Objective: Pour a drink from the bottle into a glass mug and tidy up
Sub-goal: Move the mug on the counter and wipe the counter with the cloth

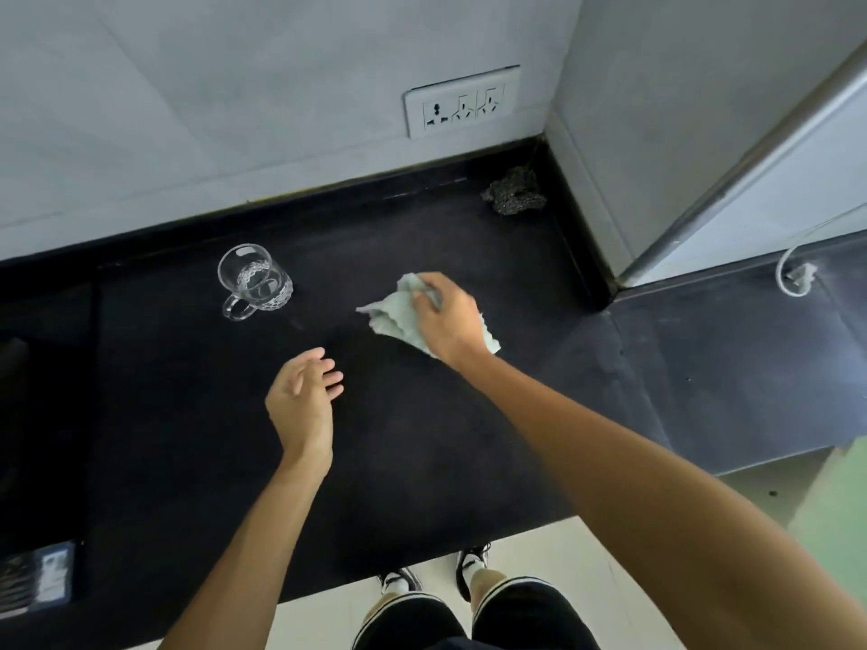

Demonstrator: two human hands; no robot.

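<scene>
A clear glass mug (255,281) with a textured lower half stands upright on the black counter (187,415), handle toward me; it looks to hold some clear liquid. To its right my right hand (448,316) lies on top of a pale green cloth (394,314) and holds it against the counter; part of the cloth is hidden under the hand. My left hand (302,398) hovers over the counter nearer to me, fingers relaxed and empty. No bottle is in view.
A dark crumpled scrubber (516,192) lies in the back right corner of the counter. A white socket plate (462,103) is on the wall behind. A grey lower surface (732,368) with a white cord lies to the right. The counter's front edge is by my feet.
</scene>
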